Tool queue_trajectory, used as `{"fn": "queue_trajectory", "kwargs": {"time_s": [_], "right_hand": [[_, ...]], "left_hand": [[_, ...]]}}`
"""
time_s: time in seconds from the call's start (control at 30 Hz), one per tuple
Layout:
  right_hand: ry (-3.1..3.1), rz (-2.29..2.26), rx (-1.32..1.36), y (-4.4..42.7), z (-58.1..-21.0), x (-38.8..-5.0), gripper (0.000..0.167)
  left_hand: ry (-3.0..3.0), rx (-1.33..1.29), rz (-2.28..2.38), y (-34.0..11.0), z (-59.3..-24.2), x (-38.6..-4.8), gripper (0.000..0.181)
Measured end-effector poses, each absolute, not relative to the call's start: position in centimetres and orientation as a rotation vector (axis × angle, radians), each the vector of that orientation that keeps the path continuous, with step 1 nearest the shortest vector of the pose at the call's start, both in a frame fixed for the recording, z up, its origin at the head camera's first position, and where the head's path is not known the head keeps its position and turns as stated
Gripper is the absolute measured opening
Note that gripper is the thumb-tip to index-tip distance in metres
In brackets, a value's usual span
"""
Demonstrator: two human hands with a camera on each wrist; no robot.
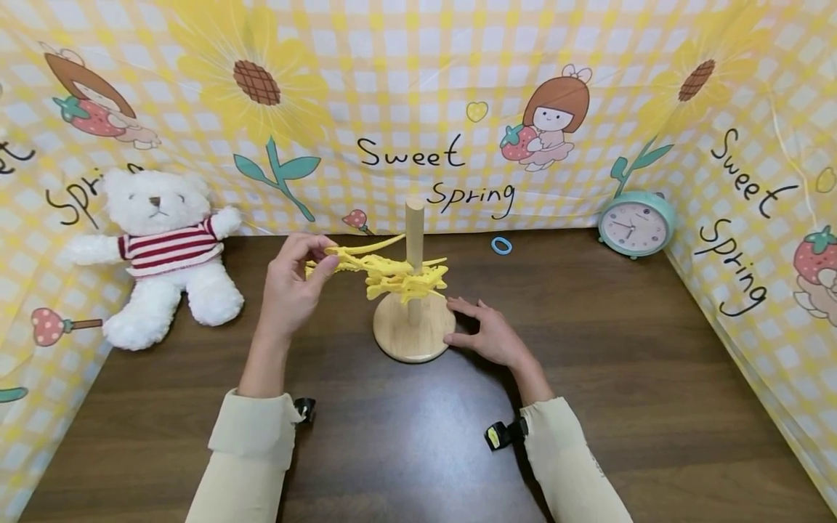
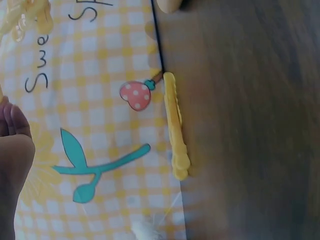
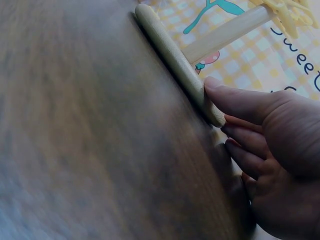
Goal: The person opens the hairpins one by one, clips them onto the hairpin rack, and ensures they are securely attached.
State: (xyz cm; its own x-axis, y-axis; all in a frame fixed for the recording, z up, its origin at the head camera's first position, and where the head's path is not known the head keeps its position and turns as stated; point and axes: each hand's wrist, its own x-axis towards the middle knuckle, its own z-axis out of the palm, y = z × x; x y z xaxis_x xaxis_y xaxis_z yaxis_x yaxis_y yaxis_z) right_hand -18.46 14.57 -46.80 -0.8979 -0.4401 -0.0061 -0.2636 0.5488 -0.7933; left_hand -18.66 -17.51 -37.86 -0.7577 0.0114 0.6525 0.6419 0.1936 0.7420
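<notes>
In the head view a wooden stand (image 1: 415,343) has a round base and an upright post. Thin, bendy yellow pieces (image 1: 405,280) hang in a cluster around the post; their exact kind is unclear. My left hand (image 1: 290,283) pinches one yellow strip (image 1: 373,248) between thumb and fingers, left of the post. The left wrist view catches only part of that hand (image 2: 15,125), while a long yellow piece (image 2: 175,125) lies near the table's back edge. With thumb and fingers spread along its rim, my right hand (image 1: 490,334) holds the base (image 3: 175,60).
Behind the stand, to its right, a blue ring (image 1: 500,245) lies on the brown table (image 1: 405,450). A white teddy bear (image 1: 171,250) in a striped shirt sits at the back left. At the back right stands a green alarm clock (image 1: 636,225). Printed cloth walls enclose the table.
</notes>
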Motion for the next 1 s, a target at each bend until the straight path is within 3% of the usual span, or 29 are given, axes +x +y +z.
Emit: {"fn": "queue_trajectory", "kwargs": {"time_s": [0.43, 1.0], "right_hand": [[2.586, -1.29, -0.633, 14.5, -47.0, -18.2, 0.065], [2.583, -1.282, -0.614, 14.6, -47.1, -18.6, 0.064]], "left_hand": [[-2.165, -0.659, -1.474, -14.0, -34.4, -16.2, 0.012], [-2.178, -0.634, -1.511, -13.4, -35.1, -17.2, 0.011]]}}
